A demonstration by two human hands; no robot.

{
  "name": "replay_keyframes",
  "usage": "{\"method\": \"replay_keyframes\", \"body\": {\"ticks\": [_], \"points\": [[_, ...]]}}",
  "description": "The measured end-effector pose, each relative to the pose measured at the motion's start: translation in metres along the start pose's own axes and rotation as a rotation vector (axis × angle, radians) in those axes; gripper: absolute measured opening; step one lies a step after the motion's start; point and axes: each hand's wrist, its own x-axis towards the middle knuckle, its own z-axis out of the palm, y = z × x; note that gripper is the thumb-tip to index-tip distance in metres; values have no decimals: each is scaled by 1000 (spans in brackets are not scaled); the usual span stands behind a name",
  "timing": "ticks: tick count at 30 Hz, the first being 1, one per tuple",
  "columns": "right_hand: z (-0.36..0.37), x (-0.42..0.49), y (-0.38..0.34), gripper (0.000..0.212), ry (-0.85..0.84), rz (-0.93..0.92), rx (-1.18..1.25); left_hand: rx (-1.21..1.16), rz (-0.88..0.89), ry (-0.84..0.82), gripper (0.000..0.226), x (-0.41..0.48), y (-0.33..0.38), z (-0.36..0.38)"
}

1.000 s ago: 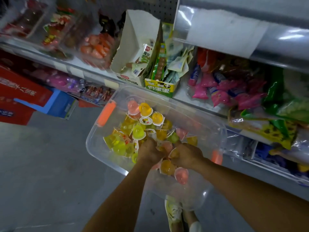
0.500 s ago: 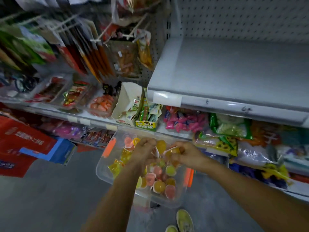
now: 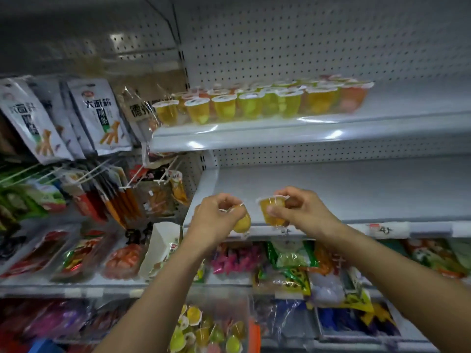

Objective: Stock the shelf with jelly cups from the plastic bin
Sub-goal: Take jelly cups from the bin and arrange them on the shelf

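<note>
My left hand grips a yellow jelly cup, tilted, in front of the bare middle shelf. My right hand holds an orange-yellow jelly cup upright by its rim and side, close to the left one. On the upper shelf stand rows of jelly cups, yellow and green with some orange at the right. The clear plastic bin with more jelly cups sits low between my forearms.
Hanging snack bags fill the pegboard at the left. Packaged snacks crowd the lower shelves under my hands. A white open carton stands on the left lower shelf. A price tag is on the middle shelf edge.
Both hands have risen out of the bin, each with a jelly cup, up to the middle shelf. The view has tilted up, so the upper shelf with stocked cups has come into sight.
</note>
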Motion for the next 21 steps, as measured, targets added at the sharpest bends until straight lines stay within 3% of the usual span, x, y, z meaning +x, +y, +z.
{"method": "replay_keyframes", "body": {"ticks": [12, 14, 21], "points": [[-147, 10, -85, 21, 210, -340, -67, -11, 441, -18, 17, 49, 171, 33], [-176, 18, -97, 15, 247, -373, -98, -13, 477, 9, 22, 64, 197, 43], [-265, 75, -117, 25, 370, -367, -194, -43, 489, 84, 41, 141, 268, 76]]}}
